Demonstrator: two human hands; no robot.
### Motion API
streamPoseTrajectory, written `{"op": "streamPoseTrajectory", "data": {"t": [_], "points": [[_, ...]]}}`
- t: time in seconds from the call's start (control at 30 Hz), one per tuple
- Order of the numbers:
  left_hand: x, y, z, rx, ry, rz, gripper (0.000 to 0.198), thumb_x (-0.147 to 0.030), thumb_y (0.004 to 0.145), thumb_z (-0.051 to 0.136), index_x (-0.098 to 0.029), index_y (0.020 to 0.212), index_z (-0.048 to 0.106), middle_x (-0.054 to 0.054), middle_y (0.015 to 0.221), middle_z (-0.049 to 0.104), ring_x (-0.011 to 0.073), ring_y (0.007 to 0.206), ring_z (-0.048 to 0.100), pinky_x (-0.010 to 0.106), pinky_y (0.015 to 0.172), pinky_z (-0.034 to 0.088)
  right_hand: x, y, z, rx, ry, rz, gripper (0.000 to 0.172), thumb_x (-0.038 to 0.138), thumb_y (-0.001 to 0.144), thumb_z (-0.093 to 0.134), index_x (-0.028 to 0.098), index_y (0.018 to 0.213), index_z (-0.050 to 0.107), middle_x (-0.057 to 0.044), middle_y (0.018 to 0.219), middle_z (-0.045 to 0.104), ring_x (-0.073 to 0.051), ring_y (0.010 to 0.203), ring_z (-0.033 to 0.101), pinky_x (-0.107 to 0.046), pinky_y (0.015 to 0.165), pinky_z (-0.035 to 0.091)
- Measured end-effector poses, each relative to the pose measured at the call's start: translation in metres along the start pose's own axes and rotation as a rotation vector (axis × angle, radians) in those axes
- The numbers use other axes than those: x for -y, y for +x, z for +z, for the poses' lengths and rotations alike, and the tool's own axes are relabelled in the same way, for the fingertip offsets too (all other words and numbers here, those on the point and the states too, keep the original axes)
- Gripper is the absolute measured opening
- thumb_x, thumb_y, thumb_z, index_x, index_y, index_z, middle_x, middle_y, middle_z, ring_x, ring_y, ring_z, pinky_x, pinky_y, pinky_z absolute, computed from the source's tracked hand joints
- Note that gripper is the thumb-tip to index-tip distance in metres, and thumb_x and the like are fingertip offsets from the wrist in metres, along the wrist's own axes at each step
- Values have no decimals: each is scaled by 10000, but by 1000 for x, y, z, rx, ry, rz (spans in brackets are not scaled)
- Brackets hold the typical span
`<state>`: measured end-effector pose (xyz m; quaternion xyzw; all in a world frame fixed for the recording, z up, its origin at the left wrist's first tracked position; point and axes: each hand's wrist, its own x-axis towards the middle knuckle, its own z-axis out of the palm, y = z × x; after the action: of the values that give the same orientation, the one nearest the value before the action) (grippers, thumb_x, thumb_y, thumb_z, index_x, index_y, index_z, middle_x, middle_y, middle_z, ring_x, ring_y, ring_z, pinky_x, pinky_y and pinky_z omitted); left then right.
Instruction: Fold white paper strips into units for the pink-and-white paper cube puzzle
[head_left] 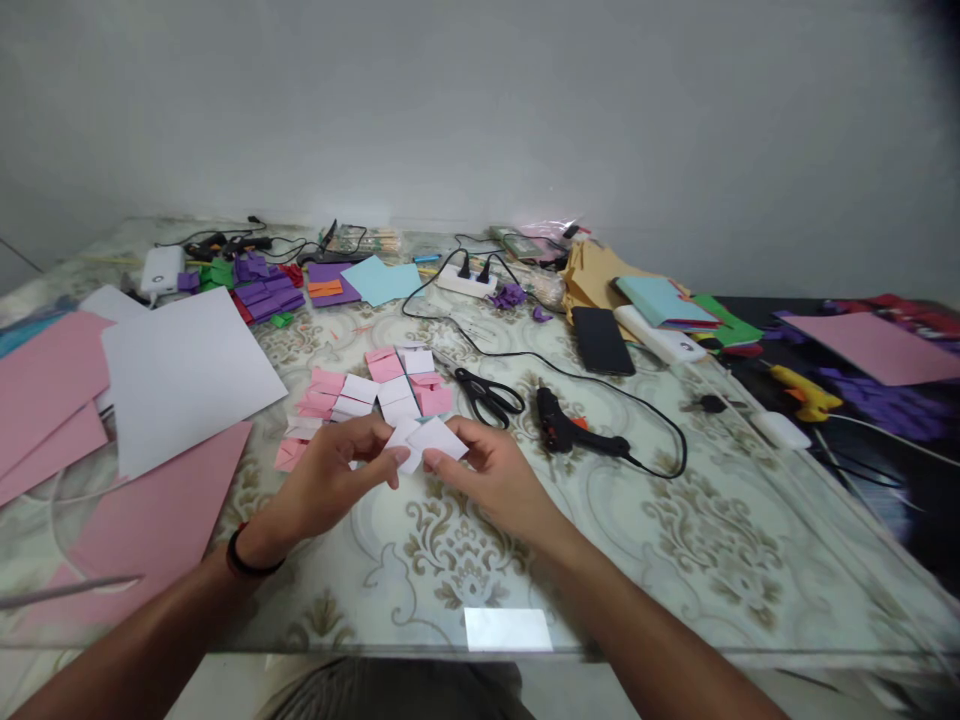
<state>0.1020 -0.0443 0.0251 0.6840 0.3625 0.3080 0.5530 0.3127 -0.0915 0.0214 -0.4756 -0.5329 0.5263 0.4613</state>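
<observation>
Both my hands meet over the middle of the patterned table [465, 560] and pinch a small folded white paper piece [424, 440]. My left hand [330, 480], with a dark band at the wrist, grips its left side. My right hand [491, 470] grips its right side with thumb and fingers closed. Just beyond the hands lie several folded pink and white paper pieces [375, 390].
Black scissors [487, 395] and a black glue gun [574, 432] with its cable lie right of the hands. Large pink sheets [45, 390] and a white sheet [184, 375] cover the left. Purple paper scraps [266, 295], a power strip [469, 280], a phone [602, 340] and coloured paper stacks sit further back.
</observation>
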Motion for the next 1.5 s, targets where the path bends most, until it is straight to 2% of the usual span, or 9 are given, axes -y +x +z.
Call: {"op": "streamPoseTrajectory", "data": {"t": [0.17, 0.33, 0.6, 0.83, 1.0, 1.1, 1.23, 1.33, 1.5], "points": [[3, -1, 0, -43, 43, -19, 268, -380, 986, 650, -176, 811, 666, 13, 701, 707, 157, 688, 623, 279, 693, 463, 1, 0, 5, -89, -17, -123, 371, 227, 785, 801, 246, 1100, 605, -23, 1030, 685, -175, 877, 648, -304, 803, 552], [3, 0, 1, 2, 113, -47, 265, -351, 1007, 594, -178, 817, 658, 13, 705, 719, 154, 682, 601, 273, 675, 444, -2, -1, 3, -167, -147, -250, 246, 240, 892, 710, 240, 1127, 638, 14, 861, 594, -151, 774, 598, -298, 795, 532], [1, 0, 4, 45, 138, -63, 227, -379, 991, 610, -180, 898, 669, -17, 751, 620, 124, 643, 530, 233, 558, 362, 3, -5, 1, -120, -267, -185, 211, 364, 1015, 569, 209, 1049, 708, -44, 899, 717, -182, 785, 671, -281, 654, 495], [2, -1, 4, 24, 110, -1, 138, -292, 960, 628, -183, 916, 701, -6, 786, 657, 136, 706, 556, 229, 622, 414, -4, 0, 3, -84, -68, -78, 123, 315, 888, 705, 213, 954, 685, -2, 814, 671, -160, 734, 616, -268, 656, 468], [-2, -1, 6, 122, 249, 3, 128, -246, 922, 647, -179, 823, 693, -8, 749, 677, 154, 712, 604, 237, 642, 451, -10, 4, 2, -55, 1, -72, 178, 377, 873, 731, 207, 868, 679, 2, 803, 651, -160, 737, 583, -281, 688, 461], [-3, -3, 11, 153, 320, 39, 94, -246, 944, 633, -200, 907, 706, 13, 848, 733, 182, 781, 660, 264, 698, 512, -8, 3, 2, -60, -102, -142, 86, 294, 895, 679, 211, 875, 685, -5, 824, 666, -172, 776, 604, -295, 728, 478], [-5, -5, 14, -11, 370, 244, 318, -270, 946, 685, -233, 1259, 647, 86, 1177, 722, 230, 1051, 682, 345, 917, 552, -1, 0, 2, -86, -407, -377, 127, 150, 891, 621, 213, 781, 613, -6, 786, 631, -169, 750, 590, -299, 707, 454], [-7, -6, 14, -70, 430, 332, 242, -248, 958, 680, -227, 1198, 665, 73, 1099, 716, 214, 1020, 679, 338, 911, 543, -1, 0, 3, -88, -559, -551, 153, 119, 902, 605, 219, 786, 599, -18, 786, 640, -187, 773, 596, -328, 735, 462], [-6, -5, 12, -95, 464, 258, 69, -253, 978, 665, -226, 1028, 704, 12, 882, 724, 170, 821, 683, 289, 773, 526, -8, 3, 2, -106, -644, -623, 141, 163, 973, 621, 225, 850, 649, -32, 821, 682, -203, 823, 632, -361, 780, 488]]}}
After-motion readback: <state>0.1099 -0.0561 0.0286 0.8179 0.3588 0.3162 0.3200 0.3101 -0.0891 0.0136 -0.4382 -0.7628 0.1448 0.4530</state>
